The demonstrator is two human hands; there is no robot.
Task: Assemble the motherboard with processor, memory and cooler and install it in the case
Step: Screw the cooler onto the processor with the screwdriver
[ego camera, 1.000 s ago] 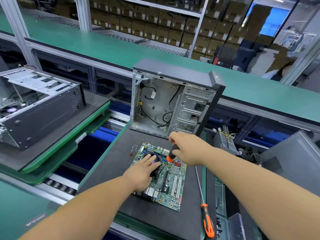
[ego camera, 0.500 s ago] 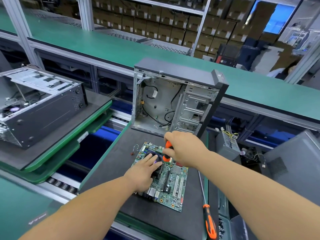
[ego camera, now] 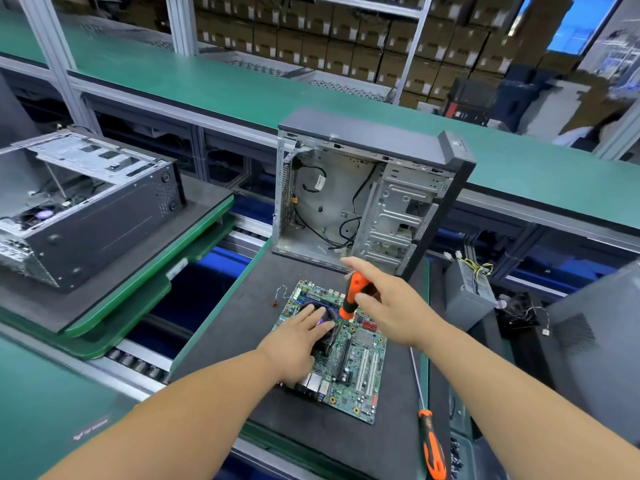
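Note:
A green motherboard (ego camera: 360, 368) lies flat on a dark mat. On its upper left part sits a black cooler (ego camera: 327, 318) with a fan. My left hand (ego camera: 298, 344) rests on top of the cooler with straight fingers. My right hand (ego camera: 391, 306) grips an orange-and-black screwdriver (ego camera: 353, 296), held upright with its tip at the cooler's right edge. Behind the board stands an open grey tower case (ego camera: 349, 202) with loose cables inside.
A second long screwdriver (ego camera: 429, 434) lies on the mat (ego camera: 242, 327) at the right. Another case (ego camera: 86, 209) lies on its side on a pallet at the left. A power supply (ego camera: 467, 289) stands at the right. A roller conveyor gap separates the pallets.
My right hand has lifted a little and its fingers have loosened around the screwdriver handle, which now shows more. My left hand has stayed on the cooler.

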